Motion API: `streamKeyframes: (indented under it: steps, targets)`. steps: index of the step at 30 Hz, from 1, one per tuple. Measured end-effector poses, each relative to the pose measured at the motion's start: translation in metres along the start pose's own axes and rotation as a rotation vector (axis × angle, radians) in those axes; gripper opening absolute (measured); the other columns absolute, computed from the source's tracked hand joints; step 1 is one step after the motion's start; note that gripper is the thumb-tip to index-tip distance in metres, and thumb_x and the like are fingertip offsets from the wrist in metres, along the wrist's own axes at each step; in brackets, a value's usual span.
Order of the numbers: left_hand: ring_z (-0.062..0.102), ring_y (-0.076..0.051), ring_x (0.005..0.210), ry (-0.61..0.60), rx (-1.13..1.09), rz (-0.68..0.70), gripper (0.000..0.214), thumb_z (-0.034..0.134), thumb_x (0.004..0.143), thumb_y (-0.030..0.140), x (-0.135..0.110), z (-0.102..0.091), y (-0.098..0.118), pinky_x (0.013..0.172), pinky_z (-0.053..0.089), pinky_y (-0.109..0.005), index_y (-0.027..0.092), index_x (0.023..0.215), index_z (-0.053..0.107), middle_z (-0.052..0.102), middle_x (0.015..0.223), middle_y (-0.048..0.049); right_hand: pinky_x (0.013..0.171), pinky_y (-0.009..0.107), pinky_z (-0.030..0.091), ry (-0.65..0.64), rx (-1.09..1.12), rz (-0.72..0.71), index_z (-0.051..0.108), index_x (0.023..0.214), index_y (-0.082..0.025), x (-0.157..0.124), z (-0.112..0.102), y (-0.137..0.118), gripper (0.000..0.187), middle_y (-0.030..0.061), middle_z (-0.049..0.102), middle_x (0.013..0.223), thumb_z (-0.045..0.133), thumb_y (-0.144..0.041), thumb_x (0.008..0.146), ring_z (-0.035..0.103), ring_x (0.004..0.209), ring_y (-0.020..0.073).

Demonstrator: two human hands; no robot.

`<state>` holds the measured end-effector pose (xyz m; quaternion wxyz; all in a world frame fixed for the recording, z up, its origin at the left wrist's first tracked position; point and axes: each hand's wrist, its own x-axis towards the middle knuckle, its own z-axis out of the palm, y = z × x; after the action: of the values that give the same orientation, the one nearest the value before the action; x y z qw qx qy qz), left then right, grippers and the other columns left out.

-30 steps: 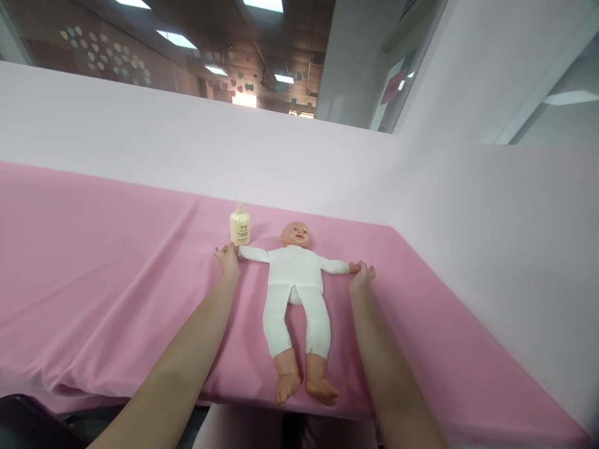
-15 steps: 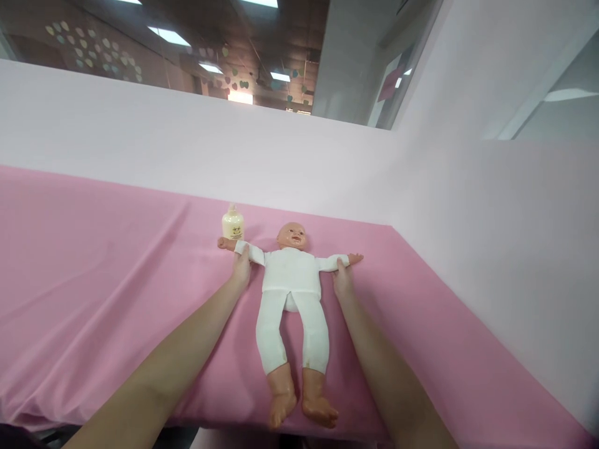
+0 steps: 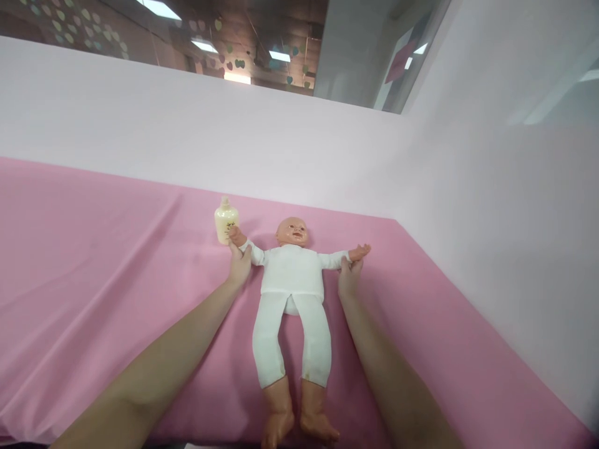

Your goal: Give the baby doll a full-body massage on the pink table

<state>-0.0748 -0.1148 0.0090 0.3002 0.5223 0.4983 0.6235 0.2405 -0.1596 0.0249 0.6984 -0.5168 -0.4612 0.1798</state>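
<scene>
- The left hand (image 3: 239, 265) is closed lightly round the doll's white-sleeved wrist, thumb up one side and fingers curled behind it; the doll's small plastic hand pokes out above the grip. The bare forearm runs in from the lower left.
- The right hand (image 3: 349, 277) pinches the other sleeve just below the cuff, fingers drawn together on the cloth, with the doll's open plastic hand clear above the fingertips. Its forearm comes in from the lower right.
- The bench draped in a smooth pink cloth (image 3: 93, 262) carries everything; pale pink walls rise behind it and to the right.
- The plastic baby doll in a white long-sleeved suit (image 3: 291, 280) lies on its back in the middle of the bench, head away from the person, arms spread to either side, bare feet near the front edge.
- The small cream-coloured plastic bottle (image 3: 226, 220) stands upright just beyond the left hand, right beside the doll's raised hand.
</scene>
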Motion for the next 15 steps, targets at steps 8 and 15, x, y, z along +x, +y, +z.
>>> streamKeyframes:
  steps: [8, 15]
  targets:
    - [0.051, -0.025, 0.137, -0.436, 0.397, 0.343, 0.058, 0.041, 0.088, 0.009, -0.015, 0.014, 0.014, 0.124, 0.036, -0.047, 0.025, 0.14, 0.062, 0.06, 0.142, -0.0095, 0.122, 0.047, 0.037, -0.431, -0.274, -0.247, 0.061, 0.138, -0.024, -0.015, 0.015, -0.007, 0.052, 0.008, 0.06, 0.144, 0.043, -0.019, 0.089, 0.051, 0.138, 0.0227]
    - [0.051, -0.024, 0.134, -0.497, 0.466, 0.406, 0.061, 0.039, 0.09, 0.005, -0.021, 0.016, 0.017, 0.121, 0.038, -0.047, 0.029, 0.14, 0.064, 0.061, 0.137, -0.0082, 0.117, 0.048, 0.04, -0.583, -0.526, -0.335, 0.066, 0.135, -0.027, -0.021, 0.015, -0.019, 0.062, 0.0065, 0.065, 0.131, 0.04, -0.009, 0.082, 0.054, 0.127, 0.0257]
